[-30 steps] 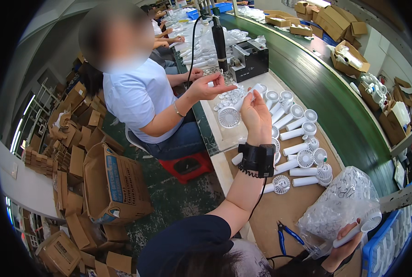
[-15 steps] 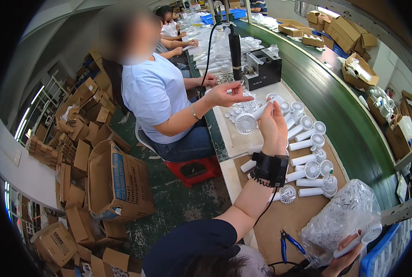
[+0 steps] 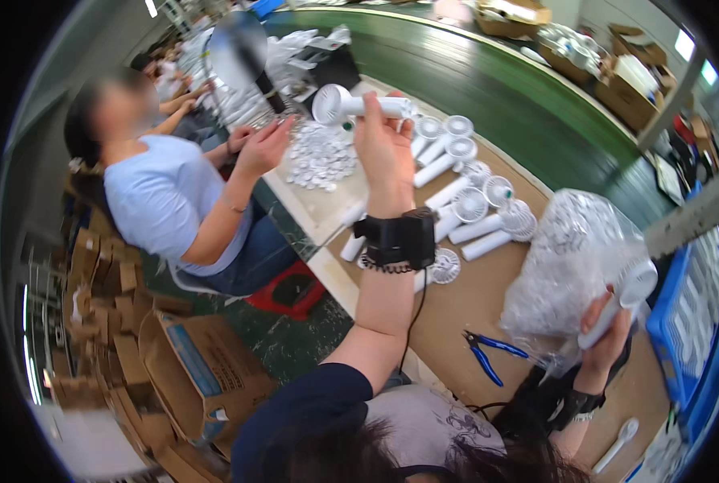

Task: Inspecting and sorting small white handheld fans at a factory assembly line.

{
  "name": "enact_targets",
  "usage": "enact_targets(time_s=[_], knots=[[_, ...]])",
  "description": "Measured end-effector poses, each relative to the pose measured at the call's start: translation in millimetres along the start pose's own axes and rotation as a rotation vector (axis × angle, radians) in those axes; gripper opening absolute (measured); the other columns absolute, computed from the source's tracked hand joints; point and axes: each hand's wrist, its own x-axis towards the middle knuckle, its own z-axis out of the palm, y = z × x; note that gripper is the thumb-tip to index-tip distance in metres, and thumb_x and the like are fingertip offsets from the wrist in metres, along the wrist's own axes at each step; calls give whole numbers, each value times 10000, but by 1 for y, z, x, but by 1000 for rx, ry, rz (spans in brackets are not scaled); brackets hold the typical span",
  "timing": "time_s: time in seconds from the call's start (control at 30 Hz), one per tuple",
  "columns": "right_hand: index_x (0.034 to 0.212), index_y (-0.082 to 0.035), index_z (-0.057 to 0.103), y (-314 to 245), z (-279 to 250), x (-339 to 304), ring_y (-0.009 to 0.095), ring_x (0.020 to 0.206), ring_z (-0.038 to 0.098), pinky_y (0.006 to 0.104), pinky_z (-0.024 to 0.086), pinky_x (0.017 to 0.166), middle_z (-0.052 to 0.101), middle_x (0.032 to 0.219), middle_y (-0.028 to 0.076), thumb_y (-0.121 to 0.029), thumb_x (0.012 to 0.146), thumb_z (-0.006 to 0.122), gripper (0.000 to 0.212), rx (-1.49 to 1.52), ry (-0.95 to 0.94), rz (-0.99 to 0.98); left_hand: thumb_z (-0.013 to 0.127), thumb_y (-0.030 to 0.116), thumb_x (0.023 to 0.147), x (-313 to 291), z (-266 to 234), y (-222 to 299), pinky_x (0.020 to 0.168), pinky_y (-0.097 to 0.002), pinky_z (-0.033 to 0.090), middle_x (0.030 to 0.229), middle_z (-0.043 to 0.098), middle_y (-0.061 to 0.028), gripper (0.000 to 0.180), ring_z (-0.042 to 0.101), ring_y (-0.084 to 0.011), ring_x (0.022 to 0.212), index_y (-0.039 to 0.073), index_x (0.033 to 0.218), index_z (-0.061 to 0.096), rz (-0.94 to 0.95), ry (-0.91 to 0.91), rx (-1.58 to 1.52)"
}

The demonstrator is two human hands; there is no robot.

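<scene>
The fingers of my left hand (image 3: pixel 387 149) are closed around the handle of a white fan (image 3: pixel 350 105), whose round head comes out on their left side. My right hand (image 3: pixel 607 332) has its fingers clamped on the handle of a second fan (image 3: pixel 631 290). Just left of these right fingers stands a clear bag (image 3: pixel 564 253); farther left are blue pliers (image 3: pixel 486 366).
</scene>
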Motion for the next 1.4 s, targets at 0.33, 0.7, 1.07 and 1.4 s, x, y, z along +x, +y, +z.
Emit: enact_targets(time_s=[0.33,0.7,1.07,1.4], knots=[[1107,8,424,-9,4,-4,100,442,370,206,302,416,403,555,37,-392,869,385,467,21,17,-29,429,303,892,-31,24,-10,628,-241,438,795,591,-134,423,545,-143,654,-27,1154,392,-157,-515,482],[1133,-24,407,-19,-9,1,127,364,343,239,302,348,393,507,46,-414,905,262,475,672,-178,41,367,298,844,-55,41,-11,402,-178,315,624,508,-72,471,409,-76,439,-106,1077,428,-448,-822,708],[1170,-13,408,-25,-5,-2,128,360,342,243,300,345,389,497,46,-430,905,222,529,721,-175,81,401,314,822,-71,45,-15,351,-151,262,710,490,-92,478,370,-56,386,-107,1045,440,-471,-832,672],[1176,-9,398,-23,-6,9,138,366,351,253,304,348,392,510,47,-450,893,240,548,657,-180,75,435,307,827,-68,45,-20,432,-145,340,765,516,-93,468,455,-69,493,-96,1064,452,-557,-830,634]])
